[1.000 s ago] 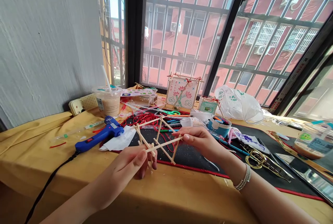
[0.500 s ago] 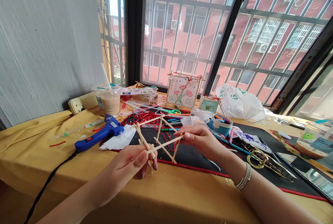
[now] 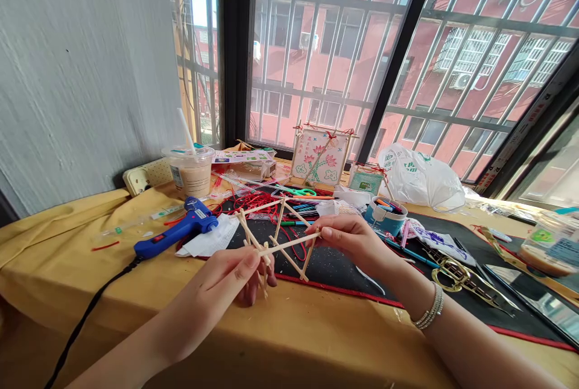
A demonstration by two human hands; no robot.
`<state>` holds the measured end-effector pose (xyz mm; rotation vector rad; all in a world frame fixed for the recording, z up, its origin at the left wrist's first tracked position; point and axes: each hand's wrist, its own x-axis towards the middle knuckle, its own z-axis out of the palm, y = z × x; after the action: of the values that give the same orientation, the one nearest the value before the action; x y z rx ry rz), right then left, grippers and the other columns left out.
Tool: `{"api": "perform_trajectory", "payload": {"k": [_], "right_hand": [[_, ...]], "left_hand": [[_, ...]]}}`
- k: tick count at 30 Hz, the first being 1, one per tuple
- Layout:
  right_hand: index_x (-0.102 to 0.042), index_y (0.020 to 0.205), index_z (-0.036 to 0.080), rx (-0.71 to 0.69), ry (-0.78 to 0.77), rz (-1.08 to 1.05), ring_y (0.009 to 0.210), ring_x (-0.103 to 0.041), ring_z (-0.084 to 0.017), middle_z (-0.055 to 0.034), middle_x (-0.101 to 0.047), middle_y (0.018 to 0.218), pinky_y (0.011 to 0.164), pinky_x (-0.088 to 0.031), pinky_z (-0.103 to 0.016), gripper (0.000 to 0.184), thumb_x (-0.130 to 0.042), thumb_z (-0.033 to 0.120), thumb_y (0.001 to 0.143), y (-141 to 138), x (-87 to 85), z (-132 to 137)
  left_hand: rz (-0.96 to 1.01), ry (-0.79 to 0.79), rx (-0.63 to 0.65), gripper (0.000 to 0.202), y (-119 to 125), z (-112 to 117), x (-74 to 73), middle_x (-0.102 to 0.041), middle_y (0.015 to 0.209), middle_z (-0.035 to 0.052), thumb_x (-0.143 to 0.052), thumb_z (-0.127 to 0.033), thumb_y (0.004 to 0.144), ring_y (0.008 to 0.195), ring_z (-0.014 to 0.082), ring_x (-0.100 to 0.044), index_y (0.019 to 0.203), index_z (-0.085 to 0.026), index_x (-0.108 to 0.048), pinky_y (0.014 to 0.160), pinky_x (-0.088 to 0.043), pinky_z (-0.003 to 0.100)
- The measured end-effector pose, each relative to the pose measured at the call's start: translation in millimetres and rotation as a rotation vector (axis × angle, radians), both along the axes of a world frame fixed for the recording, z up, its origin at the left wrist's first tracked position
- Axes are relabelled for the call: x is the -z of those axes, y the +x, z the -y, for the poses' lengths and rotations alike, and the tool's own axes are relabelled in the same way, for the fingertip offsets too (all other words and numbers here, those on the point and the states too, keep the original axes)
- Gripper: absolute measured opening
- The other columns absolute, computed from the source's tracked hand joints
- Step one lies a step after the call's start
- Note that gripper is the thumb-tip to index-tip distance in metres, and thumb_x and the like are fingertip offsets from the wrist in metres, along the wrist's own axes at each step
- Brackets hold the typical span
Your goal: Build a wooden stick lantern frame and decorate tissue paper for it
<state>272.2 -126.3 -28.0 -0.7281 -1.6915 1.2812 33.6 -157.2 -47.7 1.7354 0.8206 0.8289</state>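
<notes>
Between my hands is a small frame of thin wooden sticks (image 3: 289, 244), built of joined triangles. My left hand (image 3: 242, 271) is closed round its near left corner, where several stick ends cross; the thumb presses on the front stick. My right hand (image 3: 346, 237) pinches the frame's right corner between thumb and fingers. The front stick runs from one hand to the other, rising slightly to the right. Behind the left hand lies a blue hot glue gun (image 3: 178, 229), its nozzle toward a crumpled white tissue (image 3: 212, 237).
A drink cup with straw (image 3: 190, 169) stands back left. Red cord (image 3: 256, 201), pens, green scissors (image 3: 296, 191) and a blue pen cup (image 3: 385, 215) lie beyond the frame. Gold-handled scissors (image 3: 452, 274) lie right. Embroidered panels (image 3: 321, 157) and a plastic bag (image 3: 418, 178) stand by the window.
The view has shifted slightly. Both hands keep their grip on the stick frame, and the left thumb has moved a little up along the front stick.
</notes>
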Motion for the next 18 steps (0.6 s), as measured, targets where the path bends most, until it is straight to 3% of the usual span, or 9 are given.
{"api": "perform_trajectory", "payload": {"k": [5, 9, 15, 18], "right_hand": [[-0.071, 0.096, 0.019, -0.010, 0.012, 0.018, 0.079, -0.063, -0.016, -0.0055, -0.069, 0.086, 0.078, -0.051, -0.030, 0.027, -0.064, 0.037, 0.077, 1.6, 0.5, -0.4], [-0.063, 0.111, 0.024, -0.113, -0.006, 0.066, 0.087, -0.064, -0.019, -0.0047, -0.068, 0.091, 0.080, -0.051, -0.034, 0.037, -0.061, 0.042, 0.079, 4.1, -4.1, 0.7], [-0.064, 0.110, 0.021, -0.056, 0.066, 0.100, 0.079, -0.061, -0.015, -0.0058, -0.066, 0.090, 0.076, -0.052, -0.031, 0.039, -0.054, 0.047, 0.082, 8.8, -5.4, -2.1], [-0.067, 0.104, 0.018, 0.038, 0.094, 0.112, 0.071, -0.058, -0.013, -0.0060, -0.066, 0.083, 0.069, -0.052, -0.028, 0.041, -0.052, 0.049, 0.082, 7.9, -2.4, -8.8]], "left_hand": [[-0.041, -0.002, -0.054, 0.050, -1.9, 1.6, -0.1, -0.057, 0.070, 0.0024, -0.032, -0.061, 0.083, 0.066, 0.0168, -0.051, 0.082, -0.019, -0.059, 0.060, -0.041, 0.024], [-0.084, 0.088, -0.097, 0.054, -9.6, 0.7, 1.9, -0.061, 0.072, 0.0037, -0.028, -0.064, 0.082, 0.067, 0.0188, -0.053, 0.081, -0.019, -0.059, 0.062, -0.043, 0.027], [-0.063, 0.245, -0.519, 0.037, -21.3, -14.5, 5.8, -0.055, 0.064, -0.0006, -0.042, -0.055, 0.083, 0.059, 0.0155, -0.053, 0.072, -0.020, -0.051, 0.054, -0.043, 0.024], [0.015, 0.278, -0.667, 0.038, -18.1, -24.5, 6.5, -0.059, 0.084, 0.0031, -0.045, -0.057, 0.080, 0.070, 0.0182, -0.057, 0.092, -0.021, -0.049, 0.058, -0.048, 0.027]]}}
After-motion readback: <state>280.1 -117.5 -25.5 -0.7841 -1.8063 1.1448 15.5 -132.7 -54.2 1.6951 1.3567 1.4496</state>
